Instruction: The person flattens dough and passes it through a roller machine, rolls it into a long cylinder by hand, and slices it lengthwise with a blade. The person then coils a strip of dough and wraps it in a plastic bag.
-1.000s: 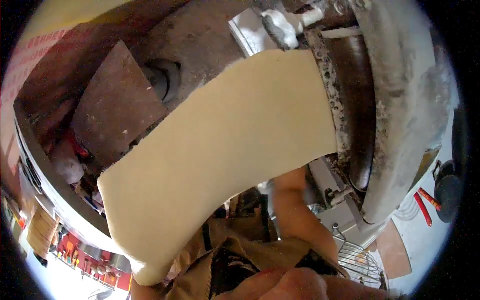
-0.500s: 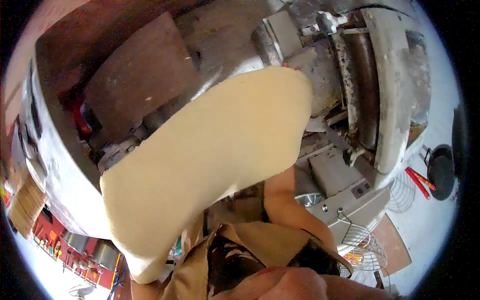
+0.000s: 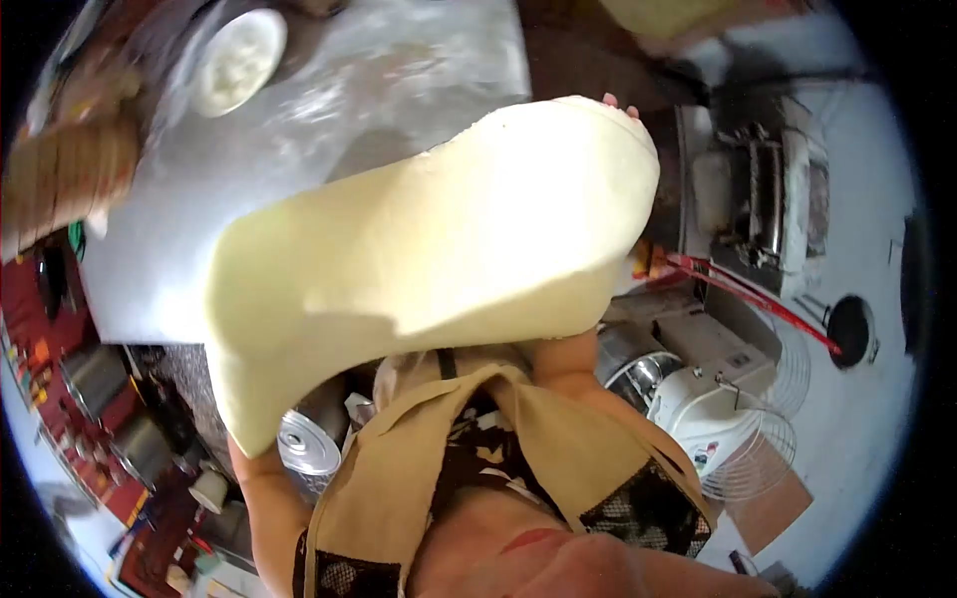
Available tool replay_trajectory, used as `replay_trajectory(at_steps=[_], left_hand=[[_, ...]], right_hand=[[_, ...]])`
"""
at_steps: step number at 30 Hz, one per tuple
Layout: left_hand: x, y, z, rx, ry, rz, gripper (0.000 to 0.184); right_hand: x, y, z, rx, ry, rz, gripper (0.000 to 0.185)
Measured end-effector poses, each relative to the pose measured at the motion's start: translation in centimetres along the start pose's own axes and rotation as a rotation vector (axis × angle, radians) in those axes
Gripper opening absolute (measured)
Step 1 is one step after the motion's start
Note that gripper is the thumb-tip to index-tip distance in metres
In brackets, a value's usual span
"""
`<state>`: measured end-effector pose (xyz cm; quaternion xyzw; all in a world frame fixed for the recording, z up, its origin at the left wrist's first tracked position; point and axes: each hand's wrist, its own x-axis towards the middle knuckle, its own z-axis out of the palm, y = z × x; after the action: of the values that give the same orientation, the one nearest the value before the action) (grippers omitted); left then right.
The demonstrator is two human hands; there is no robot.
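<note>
A long, wide sheet of pale dough (image 3: pixel 429 229) is stretched across both my forearms and hands in front of my chest. My right hand (image 3: pixel 620 106) supports its far right end from below, with only the fingertips showing past the edge. The near left end drapes over my left hand (image 3: pixel 256 460); the wrist shows beneath it, while the fingers are hidden by the dough. Beyond the sheet, a smooth, shiny work table (image 3: pixel 169 259) spreads to the left, dusted with a whitish film.
A white bowl (image 3: pixel 242 62) with pale contents stands on the table's far side. A dough roller machine (image 3: pixel 763 194) is at the right. Closer in are a stand mixer (image 3: pixel 703 404), a wire basket (image 3: pixel 758 453) and a lidded metal pot (image 3: pixel 307 444). Metal pots (image 3: pixel 95 379) stand lower left.
I have turned away from the roller machine, which now sits farther off to the right. The dough sheet has come along on my hands, and the table and bowl have entered the view.
</note>
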<state>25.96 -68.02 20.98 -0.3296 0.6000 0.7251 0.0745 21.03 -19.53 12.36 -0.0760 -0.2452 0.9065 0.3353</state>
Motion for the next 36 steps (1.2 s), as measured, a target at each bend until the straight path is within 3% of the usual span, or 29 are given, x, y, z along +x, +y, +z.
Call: replay_trajectory(at_steps=[4, 9, 15, 19, 20, 22, 24, 25, 26, 28, 30, 31, 32, 34, 35, 36], left_hand=[[6.3, 4.2, -6.3, -0.072, 0.05, 0.053, 0.069], [17.6, 7.7, -11.0, -0.156, 0.034, 0.037, 0.069], [29.1, 8.8, -14.6, -0.243, 0.004, -0.05, 0.07], [29.1, 9.0, -17.0, -0.232, -0.029, -0.176, 0.071], [29.4, 8.8, -18.0, -0.17, -0.172, -0.18, 0.057], [30.5, 8.0, -19.1, 0.438, -0.06, 0.029, 0.043], [29.0, 10.4, -18.2, 0.608, 0.071, 0.225, 0.039], [27.2, 11.4, -17.0, 0.535, 0.095, 0.277, 0.037], [27.0, 11.5, -17.0, 0.503, 0.122, 0.227, 0.04], [32.9, 9.4, -21.7, 1.325, 0.295, 0.145, 0.044], [32.1, 6.2, -17.9, 1.603, 0.844, 0.408, 0.054], [30.2, 5.7, -14.1, 1.609, 0.862, 0.621, 0.062], [29.4, 5.2, -10.8, 1.402, 0.601, 0.72, 0.062], [24.0, 0.4, 0.3, 1.518, 0.338, 1.045, 0.059], [23.5, -4.3, 3.5, 1.485, 0.163, 1.072, 0.065], [17.3, -3.9, 11.2, 1.601, 0.1, 1.087, 0.071]], right_hand=[[-2.8, 7.5, 6.8, 0.009, -0.029, 0.077, 0.049], [-4.8, 14.1, 10.3, 0.03, -0.048, 0.118, 0.048], [-7.1, 15.2, 7.1, -0.119, 0.107, 0.197, 0.045], [-7.5, 14.4, 7.4, -0.136, 0.106, 0.251, 0.044], [-7.5, 14.2, 7.0, -0.142, 0.109, 0.266, 0.043], [-7.4, 13.7, 5.4, -0.165, 0.127, 0.301, 0.043], [-7.1, 12.6, 3.1, -0.2, 0.151, 0.334, 0.043], [-6.9, 11.8, 1.7, -0.22, 0.164, 0.35, 0.043], [-6.9, 10.9, 0.2, -0.244, 0.181, 0.367, 0.043], [-6.1, 9.0, -3.6, -0.272, 0.222, 0.395, 0.043], [-5.1, 7.4, -7.4, -0.28, 0.233, 0.431, 0.043], [-4.6, 6.6, -9.1, -0.279, 0.229, 0.461, 0.044], [-4.2, 5.8, -10.7, -0.274, 0.221, 0.513, 0.044], [-3.1, 3.9, -12.4, -0.241, 0.203, 0.723, 0.044], [-1.4, 2.3, -7.3, -0.17, 0.365, 1.073, 0.051], [-1.4, 1.1, -4.0, -0.431, 0.418, 0.969, 0.057]])
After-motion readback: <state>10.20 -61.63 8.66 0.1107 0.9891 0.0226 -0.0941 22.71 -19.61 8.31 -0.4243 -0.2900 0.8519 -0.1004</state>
